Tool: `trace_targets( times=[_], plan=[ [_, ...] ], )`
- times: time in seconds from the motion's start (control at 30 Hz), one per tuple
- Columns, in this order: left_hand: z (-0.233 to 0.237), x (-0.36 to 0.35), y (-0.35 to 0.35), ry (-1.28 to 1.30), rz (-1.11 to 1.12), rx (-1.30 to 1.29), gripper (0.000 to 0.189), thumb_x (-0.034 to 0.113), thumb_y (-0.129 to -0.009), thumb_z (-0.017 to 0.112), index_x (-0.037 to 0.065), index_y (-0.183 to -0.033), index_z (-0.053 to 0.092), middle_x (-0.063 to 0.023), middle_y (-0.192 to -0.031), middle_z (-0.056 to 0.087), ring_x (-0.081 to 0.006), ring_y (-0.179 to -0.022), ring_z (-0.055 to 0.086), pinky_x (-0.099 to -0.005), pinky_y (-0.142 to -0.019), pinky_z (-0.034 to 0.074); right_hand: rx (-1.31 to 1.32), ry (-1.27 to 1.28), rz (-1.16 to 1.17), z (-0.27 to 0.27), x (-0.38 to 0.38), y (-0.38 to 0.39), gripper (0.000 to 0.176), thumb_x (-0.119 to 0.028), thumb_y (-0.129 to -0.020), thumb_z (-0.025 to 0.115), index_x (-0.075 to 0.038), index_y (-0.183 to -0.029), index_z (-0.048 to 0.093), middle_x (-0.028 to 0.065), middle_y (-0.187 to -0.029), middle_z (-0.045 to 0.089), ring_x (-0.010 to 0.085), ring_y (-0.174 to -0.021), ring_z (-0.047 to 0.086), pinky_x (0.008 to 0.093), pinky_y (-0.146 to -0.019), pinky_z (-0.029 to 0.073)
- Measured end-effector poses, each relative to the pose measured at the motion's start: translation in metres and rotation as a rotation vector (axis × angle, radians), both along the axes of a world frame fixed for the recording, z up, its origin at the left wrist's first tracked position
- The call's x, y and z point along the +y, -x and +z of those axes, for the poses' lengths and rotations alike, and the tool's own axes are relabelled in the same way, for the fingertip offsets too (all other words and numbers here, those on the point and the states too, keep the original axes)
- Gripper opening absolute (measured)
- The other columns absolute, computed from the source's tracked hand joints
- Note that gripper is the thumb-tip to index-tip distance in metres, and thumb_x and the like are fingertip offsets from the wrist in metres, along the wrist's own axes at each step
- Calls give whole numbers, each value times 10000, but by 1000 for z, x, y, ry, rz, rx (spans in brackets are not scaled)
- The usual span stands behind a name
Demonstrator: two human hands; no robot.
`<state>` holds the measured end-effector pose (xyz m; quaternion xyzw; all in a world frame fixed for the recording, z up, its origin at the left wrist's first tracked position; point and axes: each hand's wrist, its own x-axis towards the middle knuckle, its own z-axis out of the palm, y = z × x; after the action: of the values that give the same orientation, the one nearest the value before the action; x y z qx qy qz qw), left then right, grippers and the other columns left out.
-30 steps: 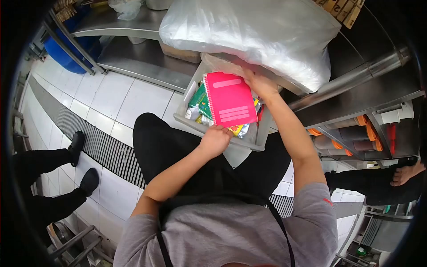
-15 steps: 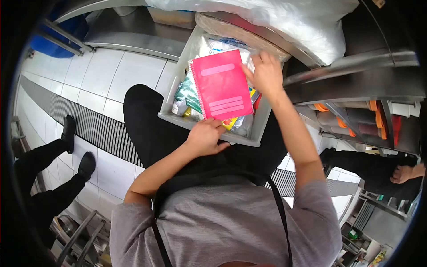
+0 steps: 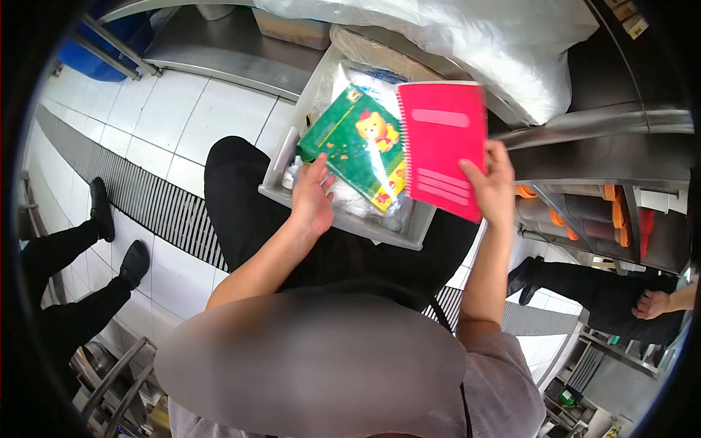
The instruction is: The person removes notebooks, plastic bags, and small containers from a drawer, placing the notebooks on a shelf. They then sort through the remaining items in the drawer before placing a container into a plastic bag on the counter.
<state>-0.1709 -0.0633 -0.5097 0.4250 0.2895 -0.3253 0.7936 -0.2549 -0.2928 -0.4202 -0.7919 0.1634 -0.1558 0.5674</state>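
Note:
A red spiral notebook (image 3: 444,157) is held off to the right, over the right side of a grey plastic bin (image 3: 414,237). My right hand (image 3: 494,186) is closed on its right edge, the thumb lying on the cover. Inside the bin, a green book (image 3: 343,139) with a yellow bear picture lies at a slant on top of plastic bags. My left hand (image 3: 314,197) has its fingers apart, the fingertips at the green book's lower left edge. A small white bottle (image 3: 290,175) sits in the bin's left corner. Whatever is under the books is mostly hidden.
A large white plastic bag (image 3: 533,66) lies behind the bin. A metal shelf (image 3: 219,55) runs along the back left. Racked trays with orange edges (image 3: 577,208) stand at right. Another person's legs (image 3: 80,233) are at left, and a person's hand (image 3: 650,304) shows at right.
The red notebook has moved right, off the green book, in my right hand. The green book is uncovered. My left hand has shifted left and up to its edge.

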Motion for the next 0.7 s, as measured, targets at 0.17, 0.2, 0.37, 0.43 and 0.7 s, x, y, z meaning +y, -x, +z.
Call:
trace_targets(
  times=[0.17,0.2,0.37,0.43,0.7],
  plan=[
    [-35,-27,-1,23,-202,-57,238,182,-782,568,108,-976,450,-6,-895,533,-160,-865,483,-380,-858,352,-53,-275,107,23,-15,4,314,75,-727,574,-12,-1005,459,60,-968,573,99,-891,529,230,-784,416],
    [-32,-27,-2,24,-119,-53,196,155,-785,542,108,-952,452,-15,-902,532,-160,-826,497,-361,-810,381,-54,-293,180,20,-15,-1,339,69,-724,578,-11,-1033,465,58,-1004,559,99,-930,512,238,-811,403],
    [-3,24,-17,179,-144,-369,255,162,-806,439,83,-1049,450,-60,-945,554,-189,-847,537,-333,-748,432,145,-258,393,-21,5,-51,370,-34,-767,574,-25,-1129,498,52,-1011,550,126,-959,501,256,-839,395],
    [13,51,-25,445,-13,-286,345,229,-822,437,70,-1127,436,-80,-1024,547,-209,-923,533,-333,-781,440,303,-696,335,-47,50,-65,495,-35,-781,567,-64,-1244,394,43,-1095,517,129,-941,517,256,-810,430],
    [14,168,-31,-250,-293,-465,383,138,-782,552,-26,-1109,439,-150,-1035,548,-238,-917,557,-345,-793,458,104,-173,460,-83,141,-59,440,-77,-767,594,-59,-1186,460,92,-1079,546,142,-978,504,276,-791,434]
  ],
)
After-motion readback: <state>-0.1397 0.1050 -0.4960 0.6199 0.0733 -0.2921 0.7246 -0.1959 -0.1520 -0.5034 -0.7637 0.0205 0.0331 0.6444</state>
